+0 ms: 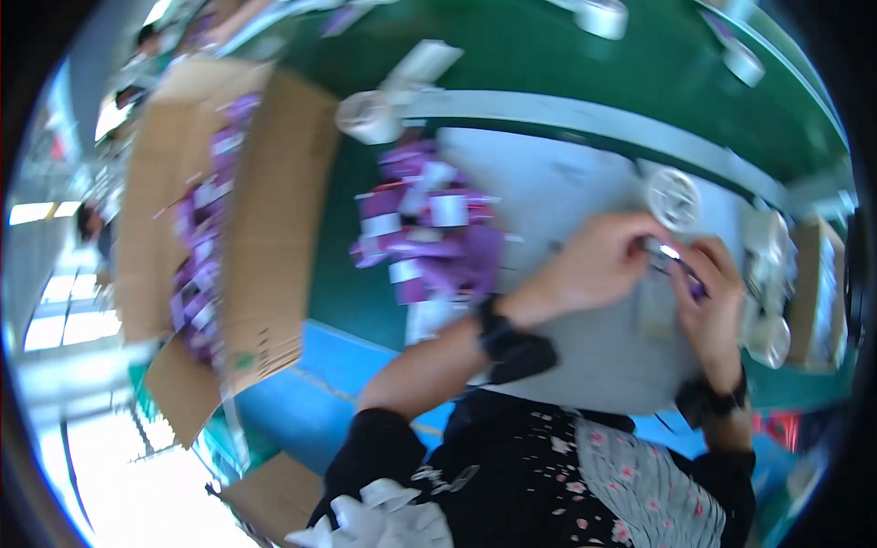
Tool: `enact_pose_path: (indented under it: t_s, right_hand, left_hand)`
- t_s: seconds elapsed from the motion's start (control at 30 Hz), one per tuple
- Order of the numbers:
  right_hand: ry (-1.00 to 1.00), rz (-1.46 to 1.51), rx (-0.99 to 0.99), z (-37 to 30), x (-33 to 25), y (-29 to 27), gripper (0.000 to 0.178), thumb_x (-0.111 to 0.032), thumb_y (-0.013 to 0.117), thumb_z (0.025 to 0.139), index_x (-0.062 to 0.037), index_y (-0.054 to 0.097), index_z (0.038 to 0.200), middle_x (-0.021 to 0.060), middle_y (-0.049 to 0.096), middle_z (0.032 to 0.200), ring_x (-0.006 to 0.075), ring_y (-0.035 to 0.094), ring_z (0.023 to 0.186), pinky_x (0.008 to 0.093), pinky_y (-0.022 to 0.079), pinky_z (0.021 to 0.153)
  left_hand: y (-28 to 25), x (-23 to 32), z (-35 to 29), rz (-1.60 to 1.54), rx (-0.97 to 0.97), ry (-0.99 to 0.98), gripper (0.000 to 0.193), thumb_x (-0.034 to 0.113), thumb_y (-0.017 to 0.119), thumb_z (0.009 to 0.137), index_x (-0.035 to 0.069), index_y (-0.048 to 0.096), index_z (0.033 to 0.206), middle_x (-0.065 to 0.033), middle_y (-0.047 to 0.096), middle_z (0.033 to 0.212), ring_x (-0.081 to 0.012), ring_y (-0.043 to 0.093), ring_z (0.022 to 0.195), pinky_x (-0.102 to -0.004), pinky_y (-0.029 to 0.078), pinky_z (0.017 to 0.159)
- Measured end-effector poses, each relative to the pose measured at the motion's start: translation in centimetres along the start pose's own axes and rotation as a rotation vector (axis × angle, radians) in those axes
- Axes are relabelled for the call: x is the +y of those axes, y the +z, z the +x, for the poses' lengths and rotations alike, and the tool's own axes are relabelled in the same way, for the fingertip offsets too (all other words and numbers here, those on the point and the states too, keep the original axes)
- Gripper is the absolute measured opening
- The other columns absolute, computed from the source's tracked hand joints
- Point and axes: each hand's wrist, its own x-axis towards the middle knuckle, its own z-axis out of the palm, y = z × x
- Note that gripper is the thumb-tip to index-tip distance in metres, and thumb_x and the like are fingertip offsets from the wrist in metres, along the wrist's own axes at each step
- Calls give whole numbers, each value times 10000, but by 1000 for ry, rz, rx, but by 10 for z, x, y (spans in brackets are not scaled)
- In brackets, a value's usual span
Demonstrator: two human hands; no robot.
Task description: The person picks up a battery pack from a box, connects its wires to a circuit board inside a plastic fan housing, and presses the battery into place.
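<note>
My left hand [594, 265] and my right hand [711, 301] meet over a grey work mat [566, 183], both closed on a small purple packet [674, 260] held between the fingertips. The picture is blurred, so the packet's shape is unclear. Each wrist wears a black band. A heap of purple and white packets [429, 228] lies on the mat just left of my left hand.
An open cardboard box [265, 228] with more purple packets stands at the left. Tape rolls [368, 117] and a white round reel [673, 196] sit by the mat's far edge. Small boxes [816, 292] stand at the right. A green belt [566, 55] runs behind.
</note>
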Motion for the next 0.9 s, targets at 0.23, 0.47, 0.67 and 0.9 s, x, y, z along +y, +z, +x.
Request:
enact_pose_path:
  t_s: [0.23, 0.47, 0.67, 0.9]
  right_hand:
    - [-31, 97, 93, 1, -1, -2, 162, 39, 619, 810, 25, 580, 966, 101, 554, 856, 173, 549, 748, 265, 425, 640]
    - [162, 218, -9, 6, 5, 2, 120, 47, 626, 802, -2, 539, 867, 13, 490, 691, 66, 382, 600, 226, 324, 537]
    - [215, 431, -309, 3, 13, -15, 148, 9, 609, 820, -17, 542, 949, 20, 520, 783, 74, 438, 602, 215, 332, 492]
    - [425, 817, -490, -15, -3, -38, 290, -9, 583, 819, -39, 541, 1105, 53, 569, 940, 117, 600, 721, 237, 413, 462]
  left_hand:
    - [4, 3, 2, 73, 110, 168, 259, -43, 571, 728, 34, 684, 947, -158, 628, 754, -254, 624, 648, -324, 483, 600]
    - [7, -2, 3, 128, 129, 266, 256, -5, 601, 714, 62, 729, 926, -147, 635, 759, -261, 632, 664, -344, 496, 609]
    - [5, -8, 5, 169, 112, 336, 197, 55, 628, 718, 56, 722, 892, -131, 637, 756, -258, 630, 667, -352, 493, 612]
    - [-10, 2, -4, 128, 35, 260, 187, 63, 646, 691, 55, 709, 866, -119, 638, 746, -234, 627, 658, -348, 489, 613]
